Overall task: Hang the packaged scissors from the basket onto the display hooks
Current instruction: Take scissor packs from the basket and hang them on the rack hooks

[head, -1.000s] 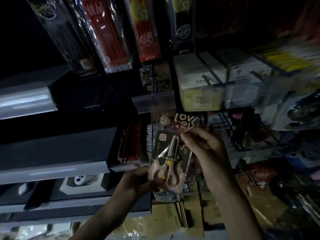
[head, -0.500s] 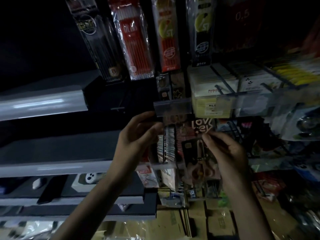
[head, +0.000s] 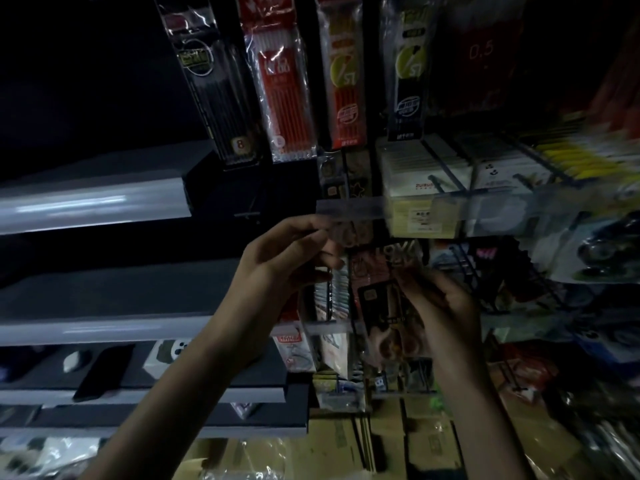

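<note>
A clear packet of pink-handled scissors (head: 389, 306) with a dark card insert hangs upright in front of the display. My right hand (head: 441, 303) grips its right side at mid height. My left hand (head: 284, 261) is raised to the packet's upper left, its fingertips pinched on the clear top flap just under a translucent price-tag strip (head: 351, 210) at the end of a display hook. The hook itself is hard to make out in the dim light. The basket is out of view.
Long packets of pen refills (head: 280, 91) hang above. Wire hooks with white boxes (head: 429, 174) and other goods crowd the right. Grey shelves (head: 97, 202) run along the left. Cardboard boxes (head: 346, 441) lie below.
My left hand left the packet's bottom and rose to its top by the price strip. The packet went up and slightly right toward the hook, with my right hand still on it.
</note>
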{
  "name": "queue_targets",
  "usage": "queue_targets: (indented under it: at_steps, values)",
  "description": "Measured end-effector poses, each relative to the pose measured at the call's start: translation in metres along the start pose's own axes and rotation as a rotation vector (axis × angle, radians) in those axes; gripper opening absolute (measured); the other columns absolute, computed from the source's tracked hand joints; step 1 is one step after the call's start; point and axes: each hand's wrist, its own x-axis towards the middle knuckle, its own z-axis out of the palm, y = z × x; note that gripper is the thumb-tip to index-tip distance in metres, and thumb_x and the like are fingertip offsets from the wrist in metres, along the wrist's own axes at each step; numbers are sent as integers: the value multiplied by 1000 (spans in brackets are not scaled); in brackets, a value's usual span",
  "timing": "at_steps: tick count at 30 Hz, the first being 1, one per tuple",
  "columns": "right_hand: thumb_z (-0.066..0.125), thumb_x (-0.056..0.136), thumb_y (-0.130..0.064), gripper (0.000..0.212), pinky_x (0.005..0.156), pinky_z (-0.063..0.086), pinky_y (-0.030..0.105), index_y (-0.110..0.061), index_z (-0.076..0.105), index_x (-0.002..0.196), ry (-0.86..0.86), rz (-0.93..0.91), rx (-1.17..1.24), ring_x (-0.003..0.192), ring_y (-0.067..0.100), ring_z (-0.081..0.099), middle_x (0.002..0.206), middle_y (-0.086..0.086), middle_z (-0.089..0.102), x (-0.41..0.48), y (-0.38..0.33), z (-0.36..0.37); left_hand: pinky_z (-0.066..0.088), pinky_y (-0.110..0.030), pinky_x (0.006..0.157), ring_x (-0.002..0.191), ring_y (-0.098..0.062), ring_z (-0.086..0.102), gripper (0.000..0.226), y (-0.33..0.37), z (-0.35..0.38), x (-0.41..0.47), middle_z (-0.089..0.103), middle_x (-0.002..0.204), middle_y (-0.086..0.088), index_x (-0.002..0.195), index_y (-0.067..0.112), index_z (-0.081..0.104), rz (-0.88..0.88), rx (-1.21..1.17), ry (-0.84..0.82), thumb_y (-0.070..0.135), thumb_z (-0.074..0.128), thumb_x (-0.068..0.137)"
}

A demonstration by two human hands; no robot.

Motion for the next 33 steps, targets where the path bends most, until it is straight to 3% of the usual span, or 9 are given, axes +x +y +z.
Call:
queue_targets:
  at_steps: [5, 8, 12, 14, 18, 20, 25, 33]
  values:
    - [76, 89, -27, 16, 85, 55, 35, -20, 78, 104, 19, -20, 25, 101, 16, 73, 100, 0, 79, 2, -4, 15, 58, -32, 88, 95, -23, 71, 30, 19, -2, 7, 73, 102, -12, 127, 10, 67, 108, 132, -50, 22, 62, 99]
    - [78, 85, -31, 22, 81, 54, 31, -19, 77, 104, 28, -47, 68, 100, 16, 73, 101, 2, 78, 7, -7, 25, 60, -29, 85, 94, -19, 74, 28, 21, -3, 14, 75, 102, -12, 131, 11, 65, 243, 343, -64, 13, 62, 103]
    - [78, 89, -27, 19, 80, 55, 24, -18, 76, 105, 66, -103, 86, 101, 12, 74, 101, -2, 79, 14, -6, 39, 53, -44, 82, 101, -25, 63, 40, 4, -17, 26, 69, 116, -8, 142, 14, 62, 819, 1310, 92, 22, 63, 102]
    - [78, 89, -22, 18, 77, 54, 18, -13, 76, 105, 93, -133, 100, 99, 9, 74, 99, -2, 80, 16, -4, 47, 46, -46, 89, 116, -34, 54, 47, -5, -23, 29, 64, 131, -17, 147, 11, 58, 1025, 1606, 192, 23, 62, 103]
    - [76, 92, -18, 21, 79, 53, 17, -5, 75, 109, 127, -181, 98, 101, 13, 73, 102, 2, 79, 19, 0, 61, 34, -47, 117, 149, -35, 37, 60, -23, -28, 33, 45, 162, -13, 158, 11, 45, 1110, 1718, 211, 20, 63, 102]
    - [75, 93, -15, 18, 79, 53, 18, -3, 75, 107, 145, -203, 92, 100, 14, 73, 102, 6, 79, 23, -1, 65, 28, -48, 124, 157, -34, 30, 61, -24, -35, 36, 28, 168, -6, 162, 14, 38, 1119, 1776, 200, 24, 60, 105]
    - [76, 93, -17, 15, 82, 56, 27, -3, 75, 101, 184, -263, 83, 96, 19, 73, 97, 9, 78, 36, -6, 69, 25, -51, 128, 159, -33, 24, 59, -24, -41, 42, 20, 172, -4, 166, 18, 27, 1065, 1830, 174, 38, 44, 113]
    - [76, 93, -15, 6, 76, 54, 21, -10, 76, 95, 180, -283, 89, 89, 10, 73, 90, 1, 78, 47, -8, 83, 28, -50, 126, 159, -30, 25, 58, -30, -47, 43, 22, 173, -3, 166, 19, 26, 1049, 1772, 161, 35, 42, 112]
